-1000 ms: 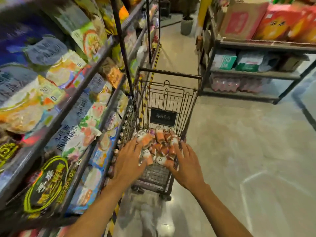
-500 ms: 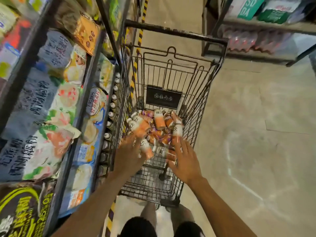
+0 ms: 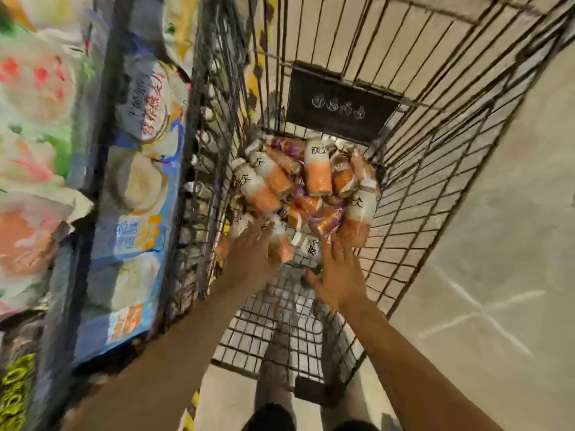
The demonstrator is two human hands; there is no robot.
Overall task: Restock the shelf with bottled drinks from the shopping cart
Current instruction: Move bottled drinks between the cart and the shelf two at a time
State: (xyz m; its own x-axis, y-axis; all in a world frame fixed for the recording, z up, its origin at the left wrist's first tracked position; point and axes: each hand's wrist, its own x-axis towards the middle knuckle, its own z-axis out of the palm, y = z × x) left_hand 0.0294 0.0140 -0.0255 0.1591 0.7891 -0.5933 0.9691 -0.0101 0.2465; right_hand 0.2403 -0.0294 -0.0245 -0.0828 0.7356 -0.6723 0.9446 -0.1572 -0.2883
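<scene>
A black wire shopping cart [image 3: 435, 169] fills the middle of the view. Several orange-and-white bottled drinks [image 3: 317, 172] lie in a heap at its far end. My left hand [image 3: 249, 259] reaches into the cart at the near left edge of the heap; it is blurred, and whether it holds a bottle cannot be made out. My right hand [image 3: 336, 275] is inside the cart with fingers spread, its fingertips at the near bottles [image 3: 311, 244]. The shelf [image 3: 105, 169] stands along the left, tight against the cart.
Snack bags [image 3: 140, 213] crowd the shelf on the left. A row of small bottles [image 3: 199, 188] shows on a low shelf level through the cart's left wall. A black sign plate [image 3: 339, 107] hangs on the cart's far wall. Bare concrete floor [image 3: 497, 244] lies right.
The view has tipped down and closed in on the cart. Both hands have gone deeper into the cart, up to the heap of bottles.
</scene>
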